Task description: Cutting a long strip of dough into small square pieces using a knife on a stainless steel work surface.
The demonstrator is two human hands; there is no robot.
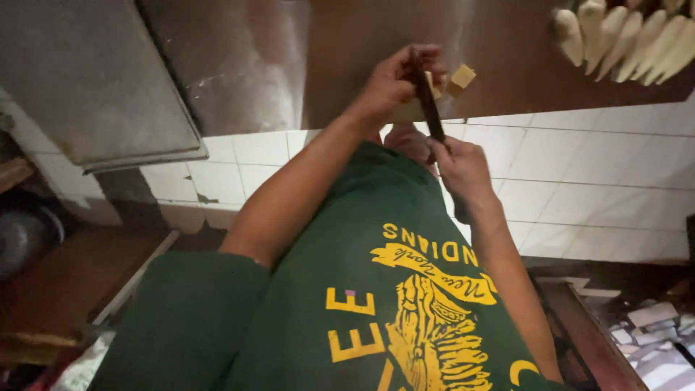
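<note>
While the left hand (391, 83) steadies a pale chunk (461, 77) on the brown worktop (507, 65), the right hand (460, 166) grips a dark knife (427, 98) — mid-cut, likely — pale peeled roots (630, 32) lying well apart.

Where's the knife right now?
Head view, upper centre: the dark knife runs between both hands, right hand at its near end, left hand over the blade beside the pale yellow chunk.

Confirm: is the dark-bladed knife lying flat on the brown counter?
No, the dark-bladed knife is held between both hands, the right hand at its handle end and the left hand gripping pale yellow pieces.
</note>
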